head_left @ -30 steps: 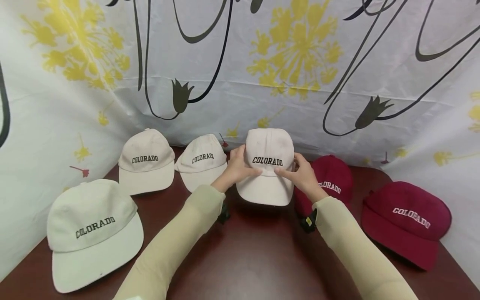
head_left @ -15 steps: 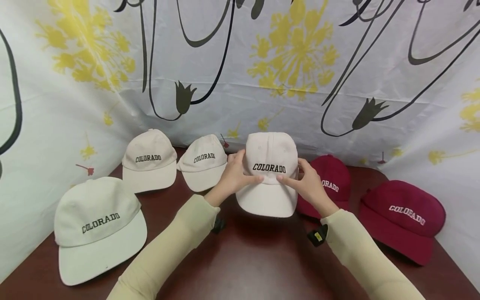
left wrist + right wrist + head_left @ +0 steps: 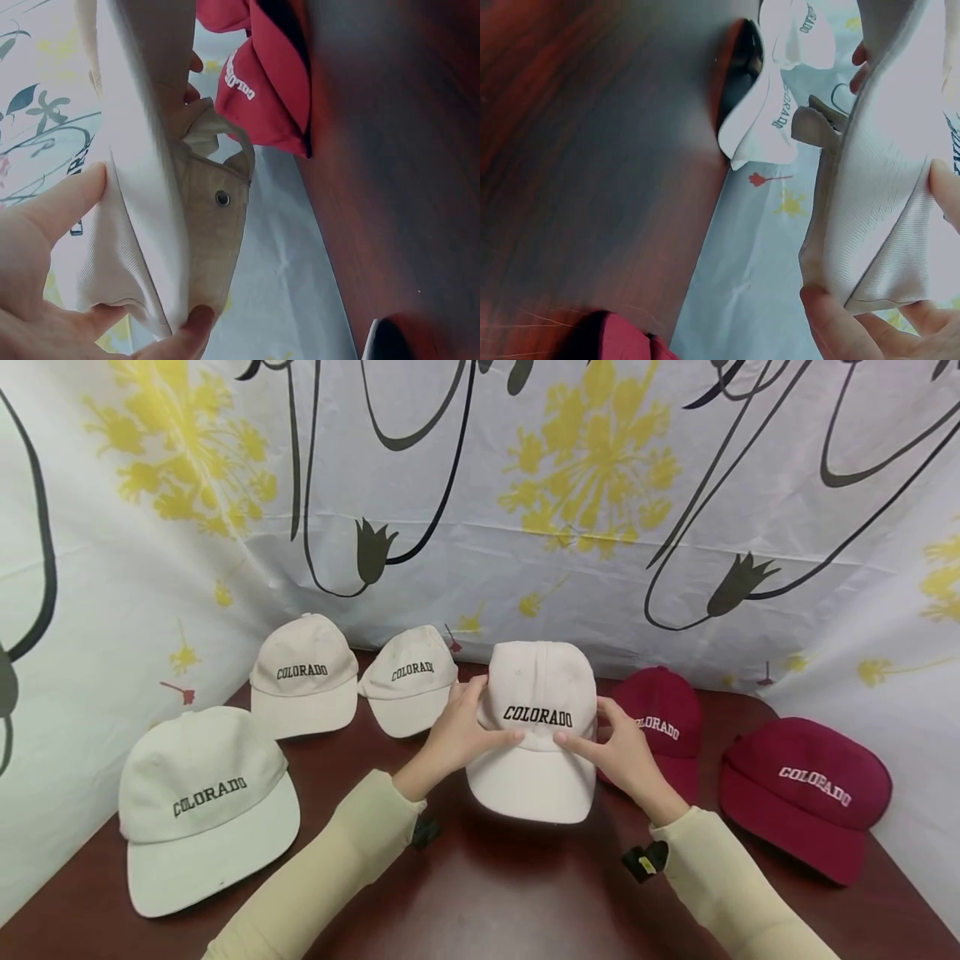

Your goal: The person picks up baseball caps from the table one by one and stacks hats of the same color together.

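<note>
The left hand [image 3: 459, 731] and right hand [image 3: 626, 747] grip a cream cap [image 3: 542, 685] from both sides above the worktop [image 3: 487, 902] — three pale caps [image 3: 303, 660] left, two red caps [image 3: 810, 756] right.

The centre cap [image 3: 538, 727] is pale cream with black lettering [image 3: 537, 717] and a grey metal eyelet [image 3: 223, 198]. Left of it, the next cap [image 3: 408, 683] and the farther cap [image 3: 303, 683] repeat that cream and black; in front of those two, the largest-looking cap [image 3: 206, 810] has a faint green tint. Right of it, the near red cap [image 3: 667, 697] and the far red cap [image 3: 806, 797] are crimson, lettered white. Behind it, the white cloth [image 3: 480, 602] carries yellow bursts [image 3: 596, 460], grey-green tulips [image 3: 373, 552] and small red blooms [image 3: 187, 696]. Below it, the table [image 3: 487, 902] is dark reddish brown. In front of it, the left sleeve [image 3: 322, 868] and right sleeve [image 3: 742, 885] are pale khaki.
</note>
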Motion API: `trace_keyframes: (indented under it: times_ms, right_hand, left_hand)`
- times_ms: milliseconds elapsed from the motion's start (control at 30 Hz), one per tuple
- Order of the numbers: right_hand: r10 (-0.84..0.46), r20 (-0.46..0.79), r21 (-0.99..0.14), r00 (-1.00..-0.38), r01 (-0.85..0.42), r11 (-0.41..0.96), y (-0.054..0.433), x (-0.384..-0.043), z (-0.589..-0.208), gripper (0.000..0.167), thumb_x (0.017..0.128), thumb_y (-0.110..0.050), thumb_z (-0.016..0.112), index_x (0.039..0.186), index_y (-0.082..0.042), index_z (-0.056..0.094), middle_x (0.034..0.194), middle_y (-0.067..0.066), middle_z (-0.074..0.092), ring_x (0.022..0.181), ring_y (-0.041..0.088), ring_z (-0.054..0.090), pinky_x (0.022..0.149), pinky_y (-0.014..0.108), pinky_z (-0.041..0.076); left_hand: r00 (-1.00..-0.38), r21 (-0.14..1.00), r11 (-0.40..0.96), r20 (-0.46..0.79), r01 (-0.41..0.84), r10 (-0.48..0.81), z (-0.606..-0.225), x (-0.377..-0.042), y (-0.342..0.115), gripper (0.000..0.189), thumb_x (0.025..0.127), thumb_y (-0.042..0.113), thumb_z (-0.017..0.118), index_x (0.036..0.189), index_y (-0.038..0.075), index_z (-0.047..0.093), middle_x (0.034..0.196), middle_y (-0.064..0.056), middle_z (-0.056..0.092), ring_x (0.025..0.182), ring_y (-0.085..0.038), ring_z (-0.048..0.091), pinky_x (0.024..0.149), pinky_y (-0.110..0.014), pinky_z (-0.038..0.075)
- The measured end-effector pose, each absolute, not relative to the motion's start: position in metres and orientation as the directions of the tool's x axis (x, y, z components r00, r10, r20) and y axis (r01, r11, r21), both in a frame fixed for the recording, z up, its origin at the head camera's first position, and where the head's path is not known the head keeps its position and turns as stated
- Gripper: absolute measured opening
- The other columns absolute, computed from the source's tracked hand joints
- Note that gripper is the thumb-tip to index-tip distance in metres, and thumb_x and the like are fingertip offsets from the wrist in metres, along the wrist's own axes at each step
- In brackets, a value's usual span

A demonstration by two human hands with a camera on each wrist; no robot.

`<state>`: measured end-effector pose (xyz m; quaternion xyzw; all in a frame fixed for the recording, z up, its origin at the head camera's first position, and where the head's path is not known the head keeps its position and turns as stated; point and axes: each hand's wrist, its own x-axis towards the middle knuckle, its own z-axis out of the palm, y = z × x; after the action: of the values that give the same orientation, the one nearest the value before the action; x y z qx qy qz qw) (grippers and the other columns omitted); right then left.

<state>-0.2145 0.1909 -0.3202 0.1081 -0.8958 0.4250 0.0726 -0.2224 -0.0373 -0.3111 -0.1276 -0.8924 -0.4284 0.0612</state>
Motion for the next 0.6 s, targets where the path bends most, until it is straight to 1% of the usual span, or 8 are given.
trace_keyframes:
  times_ms: [133, 367, 467, 600]
  right_hand:
    - [-0.144, 0.207, -0.746, -0.968, -0.252, 0.617, 0.191, -0.204, -0.322, 0.068, 0.078, -0.038, 0.072, 0.13, -0.008, 0.042, 0.113, 0.012, 0.054, 0.09, 0.027, 0.058, 0.07, 0.034, 0.05]
    - [-0.149, 0.191, -0.735, -0.97, -0.242, 0.634, 0.19, -0.186, -0.332, 0.064, 0.077, -0.038, 0.072, 0.125, -0.007, 0.045, 0.103, 0.011, 0.057, 0.082, 0.024, 0.055, 0.065, 0.03, 0.048]
    - [-0.144, 0.165, -0.747, -0.976, -0.219, 0.628, 0.19, -0.179, -0.338, 0.063, 0.076, -0.039, 0.073, 0.124, -0.009, 0.046, 0.101, 0.009, 0.058, 0.082, 0.023, 0.056, 0.064, 0.029, 0.049]
    - [-0.14, 0.141, -0.76, -0.98, -0.198, 0.619, 0.191, -0.17, -0.348, 0.06, 0.075, -0.037, 0.075, 0.121, -0.01, 0.047, 0.098, 0.008, 0.058, 0.081, 0.022, 0.056, 0.064, 0.029, 0.049]
  left_hand:
    - [-0.958, 0.753, 0.593, 0.216, 0.285, 0.187, -0.315, -0.211, -0.042, 0.082, 0.071, 0.039, 0.076, 0.136, 0.007, 0.036, 0.127, -0.018, 0.038, 0.108, -0.029, 0.048, 0.089, -0.043, 0.04]
    - [-0.958, 0.759, 0.585, 0.197, 0.285, 0.21, -0.326, -0.192, -0.047, 0.082, 0.072, 0.039, 0.075, 0.135, 0.004, 0.036, 0.124, -0.018, 0.039, 0.105, -0.028, 0.048, 0.089, -0.042, 0.04]
    - [-0.959, 0.763, 0.584, 0.183, 0.277, 0.216, -0.332, -0.186, -0.048, 0.082, 0.072, 0.039, 0.075, 0.135, 0.004, 0.037, 0.122, -0.019, 0.039, 0.098, -0.028, 0.05, 0.085, -0.041, 0.042]
    - [-0.959, 0.771, 0.576, 0.166, 0.271, 0.228, -0.341, -0.178, -0.049, 0.076, 0.071, 0.039, 0.075, 0.131, 0.009, 0.039, 0.115, -0.017, 0.04, 0.088, -0.025, 0.05, 0.076, -0.039, 0.043]
